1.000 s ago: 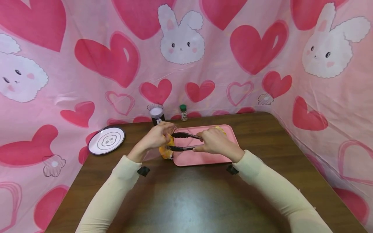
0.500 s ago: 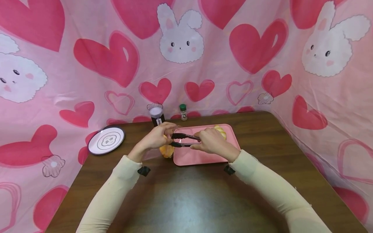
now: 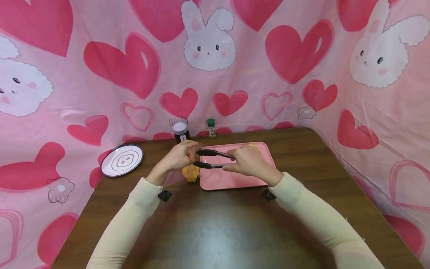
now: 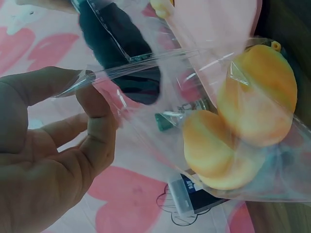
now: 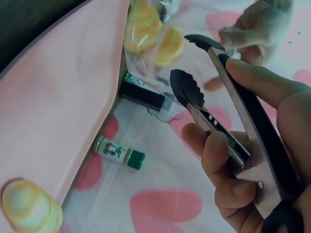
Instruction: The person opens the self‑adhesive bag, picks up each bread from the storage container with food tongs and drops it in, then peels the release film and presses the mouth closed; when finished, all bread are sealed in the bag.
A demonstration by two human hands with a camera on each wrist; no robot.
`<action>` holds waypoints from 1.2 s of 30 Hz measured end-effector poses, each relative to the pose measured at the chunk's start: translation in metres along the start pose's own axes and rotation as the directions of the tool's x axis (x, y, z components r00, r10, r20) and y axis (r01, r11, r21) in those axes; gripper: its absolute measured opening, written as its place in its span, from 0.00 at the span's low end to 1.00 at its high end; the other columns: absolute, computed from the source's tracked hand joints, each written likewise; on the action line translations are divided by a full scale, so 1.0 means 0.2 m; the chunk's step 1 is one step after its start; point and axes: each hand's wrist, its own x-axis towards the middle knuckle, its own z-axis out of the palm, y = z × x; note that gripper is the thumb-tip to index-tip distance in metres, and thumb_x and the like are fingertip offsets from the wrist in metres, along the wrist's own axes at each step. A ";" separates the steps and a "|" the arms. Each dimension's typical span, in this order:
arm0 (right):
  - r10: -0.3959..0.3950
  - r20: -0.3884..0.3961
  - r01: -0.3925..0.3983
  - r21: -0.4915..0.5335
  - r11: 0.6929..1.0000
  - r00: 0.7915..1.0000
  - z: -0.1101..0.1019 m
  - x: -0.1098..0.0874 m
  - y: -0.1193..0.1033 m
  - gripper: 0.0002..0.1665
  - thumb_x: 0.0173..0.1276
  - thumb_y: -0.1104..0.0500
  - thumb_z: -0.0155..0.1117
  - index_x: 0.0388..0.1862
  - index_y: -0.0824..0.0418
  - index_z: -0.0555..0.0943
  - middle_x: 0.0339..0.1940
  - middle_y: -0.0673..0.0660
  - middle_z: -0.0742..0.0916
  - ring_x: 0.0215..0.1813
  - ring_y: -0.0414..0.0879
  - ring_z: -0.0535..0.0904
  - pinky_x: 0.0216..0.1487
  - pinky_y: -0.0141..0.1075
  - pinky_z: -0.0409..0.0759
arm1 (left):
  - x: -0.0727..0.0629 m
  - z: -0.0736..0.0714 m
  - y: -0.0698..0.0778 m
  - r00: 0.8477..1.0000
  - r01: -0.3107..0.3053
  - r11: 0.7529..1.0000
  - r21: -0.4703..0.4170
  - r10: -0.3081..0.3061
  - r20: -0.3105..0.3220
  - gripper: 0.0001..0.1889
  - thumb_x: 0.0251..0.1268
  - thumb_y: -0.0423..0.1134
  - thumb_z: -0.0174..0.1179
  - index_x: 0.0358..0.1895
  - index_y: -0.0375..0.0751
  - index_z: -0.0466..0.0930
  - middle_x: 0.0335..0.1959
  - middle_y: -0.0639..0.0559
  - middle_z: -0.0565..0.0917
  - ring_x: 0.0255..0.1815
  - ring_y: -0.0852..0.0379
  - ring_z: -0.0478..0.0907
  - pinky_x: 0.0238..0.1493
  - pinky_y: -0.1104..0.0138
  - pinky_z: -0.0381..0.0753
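My left hand (image 3: 179, 155) pinches the edge of a clear plastic bag (image 4: 296, 177) between thumb and fingers. Inside the bag lie glossy golden bread rolls, one larger roll (image 4: 262, 92) against a smaller roll (image 4: 209, 143). In my right hand (image 3: 248, 161) I grip black-tipped metal tongs (image 5: 256, 116). Their two tips stand apart with nothing between them, right beside the bag's mouth and my left fingers. Another bread roll (image 5: 31, 206) rests on the pink tray (image 3: 231, 183), at its far right corner, partly covered by my right hand in the head view.
A white plate (image 3: 115, 167) with a dark rim lies at the table's left. Behind the bag stands a dark jar (image 3: 180, 130) with a pale lid. A small green-capped shaker (image 3: 211, 129) stands behind the tray. Pink cloth (image 3: 248, 108) hangs along the table's back edge.
The tongs' arms drew closer together half a second ago and now stand wider apart. My right hand shifted left, then back right over the tray's roll. My left hand keeps holding the bag.
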 end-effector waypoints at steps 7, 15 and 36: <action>-0.010 -0.028 0.011 0.020 1.000 1.000 -0.07 -0.09 0.08 0.33 0.56 0.36 0.74 0.52 0.56 0.88 0.16 0.45 0.81 0.25 0.41 0.70 0.36 0.38 0.75 | 0.00 -0.02 -0.03 0.999 0.046 0.999 0.006 -0.046 0.005 0.33 0.52 0.29 0.63 0.66 0.29 0.73 0.69 0.32 0.72 0.61 0.40 0.73 0.63 0.49 0.74; 0.144 0.015 -0.145 0.105 0.984 0.989 -0.16 -0.18 0.21 0.37 0.58 0.36 0.72 0.62 0.53 0.82 0.20 0.46 0.83 0.24 0.43 0.72 0.27 0.37 0.68 | -0.01 -0.03 -0.03 0.996 0.085 0.996 0.019 -0.085 -0.008 0.33 0.53 0.30 0.65 0.67 0.31 0.73 0.62 0.32 0.76 0.52 0.42 0.75 0.56 0.51 0.77; 0.357 0.064 -0.359 0.036 0.932 0.932 -0.14 -0.37 0.49 0.40 0.57 0.34 0.72 0.60 0.59 0.83 0.21 0.53 0.79 0.30 0.50 0.73 0.26 0.39 0.66 | 0.00 -0.02 -0.03 0.995 0.098 0.994 0.043 -0.098 0.000 0.28 0.54 0.33 0.67 0.62 0.31 0.78 0.59 0.35 0.81 0.54 0.40 0.78 0.62 0.48 0.77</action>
